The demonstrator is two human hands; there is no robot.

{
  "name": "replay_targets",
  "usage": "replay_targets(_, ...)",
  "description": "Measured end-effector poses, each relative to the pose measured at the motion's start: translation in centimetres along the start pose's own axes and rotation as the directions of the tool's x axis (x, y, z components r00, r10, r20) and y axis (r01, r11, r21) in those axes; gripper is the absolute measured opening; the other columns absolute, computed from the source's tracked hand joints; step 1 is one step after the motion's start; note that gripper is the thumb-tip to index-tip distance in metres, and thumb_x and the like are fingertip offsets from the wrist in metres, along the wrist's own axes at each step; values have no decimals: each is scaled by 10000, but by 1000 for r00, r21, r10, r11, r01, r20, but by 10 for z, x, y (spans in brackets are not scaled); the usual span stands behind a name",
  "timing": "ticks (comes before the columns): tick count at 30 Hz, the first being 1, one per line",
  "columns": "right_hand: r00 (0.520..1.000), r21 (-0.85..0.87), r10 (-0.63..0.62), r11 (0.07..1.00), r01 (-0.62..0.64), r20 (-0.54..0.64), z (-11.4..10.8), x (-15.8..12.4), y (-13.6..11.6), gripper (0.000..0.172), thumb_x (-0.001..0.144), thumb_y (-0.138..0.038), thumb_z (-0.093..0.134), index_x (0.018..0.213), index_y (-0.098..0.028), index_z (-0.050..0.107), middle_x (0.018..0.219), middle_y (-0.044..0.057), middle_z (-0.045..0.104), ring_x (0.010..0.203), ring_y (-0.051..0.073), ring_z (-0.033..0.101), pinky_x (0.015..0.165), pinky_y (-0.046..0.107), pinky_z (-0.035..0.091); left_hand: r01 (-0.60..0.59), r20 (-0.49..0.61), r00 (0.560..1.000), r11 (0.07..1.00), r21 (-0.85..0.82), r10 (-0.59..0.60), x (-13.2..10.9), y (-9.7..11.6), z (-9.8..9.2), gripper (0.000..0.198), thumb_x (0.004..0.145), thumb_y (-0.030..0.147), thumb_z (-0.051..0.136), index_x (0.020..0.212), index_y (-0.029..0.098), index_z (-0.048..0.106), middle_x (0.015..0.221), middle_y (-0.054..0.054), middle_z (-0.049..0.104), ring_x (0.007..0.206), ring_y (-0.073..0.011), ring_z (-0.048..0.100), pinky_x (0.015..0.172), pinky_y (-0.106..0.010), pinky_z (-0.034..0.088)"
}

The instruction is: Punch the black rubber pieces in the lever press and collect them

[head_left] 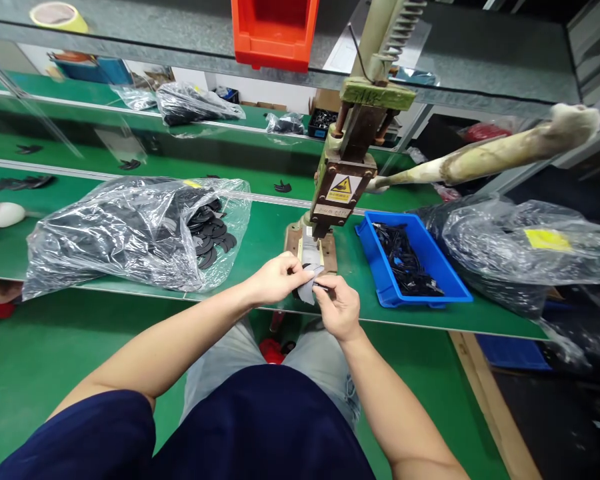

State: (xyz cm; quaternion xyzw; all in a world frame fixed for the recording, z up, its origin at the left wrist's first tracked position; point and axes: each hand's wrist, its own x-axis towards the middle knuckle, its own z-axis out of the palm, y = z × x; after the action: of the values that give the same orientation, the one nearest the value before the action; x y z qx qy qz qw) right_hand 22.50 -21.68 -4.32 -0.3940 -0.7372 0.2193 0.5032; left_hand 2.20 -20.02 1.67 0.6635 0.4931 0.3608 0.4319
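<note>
At the front of the hand press, my left hand pinches a flat, curved grey-and-black piece between thumb and fingertips. My right hand is closed on a small black part at the right side of that piece. Both hands sit close together just in front of the press base, below the press head. Fingertips hide part of the piece, and how the black part meets it cannot be made out.
A clear bag of curved black pieces lies left. On the right, a blue bin holds black parts beside another plastic bag. The press lever sticks out right. An orange bin hangs above; a conveyor runs behind.
</note>
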Motion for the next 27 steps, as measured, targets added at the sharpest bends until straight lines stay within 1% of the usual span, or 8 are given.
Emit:
replay_targets(5,1000,19,-13,1000,12,19,0,0,-6,124,917,-322,654,1005,-248,700,943,49,758,856,168,725,815,332,621,-178,-99,972,944,279,213,-8,20,2,345,898,375,694,648,211,523,783,-39,530,830,-212,519,781,-353,427)
replay_targets(7,1000,36,-13,999,13,1,0,-1,-6,122,908,-313,664,1005,-251,705,945,50,757,867,174,726,833,343,622,-208,-85,967,939,275,239,-8,21,2,347,908,376,683,651,212,517,784,-40,524,830,-214,516,783,-360,426)
replay_targets(13,992,112,50,993,-37,-117,3,-10,2,166,919,-317,656,1072,-260,684,1004,67,743,950,196,732,858,374,629,-30,-14,1000,969,-244,28,-4,2,7,375,853,515,770,876,205,561,864,6,570,737,-124,535,697,-269,461)
replay_targets(16,993,136,71,989,-59,-90,1,-12,4,162,919,-323,660,1067,-264,685,1007,63,738,972,196,732,875,375,634,126,180,982,896,-427,-53,-4,-4,8,463,834,620,760,933,201,588,773,24,591,644,-109,541,587,-241,460)
replay_targets(19,996,134,91,987,-87,-18,-6,-11,1,177,922,-320,662,1090,-263,675,984,52,737,898,172,734,801,335,638,210,291,953,873,-440,-82,-4,-4,9,484,836,659,739,883,192,622,674,32,569,554,-103,515,487,-232,427)
replay_targets(23,991,71,106,991,-111,77,-29,-2,-6,179,913,-329,681,1074,-251,692,952,39,744,846,157,732,780,316,629,242,328,940,867,-435,-98,0,-10,10,493,830,669,734,841,192,611,675,15,603,557,-115,555,526,-242,476)
replay_targets(25,986,6,127,992,-128,104,-47,9,-8,184,905,-343,693,1063,-251,713,960,36,753,867,160,731,801,317,620,216,282,953,894,-394,-106,7,-24,6,482,837,660,728,844,196,600,687,10,618,581,-124,577,565,-246,484)
replay_targets(27,981,-68,166,985,-160,96,-67,24,-5,198,915,-365,677,1069,-248,720,960,34,757,867,158,723,793,315,609,163,120,984,936,-311,-131,20,-47,-4,453,851,637,717,846,202,590,687,16,611,602,-126,573,581,-236,456)
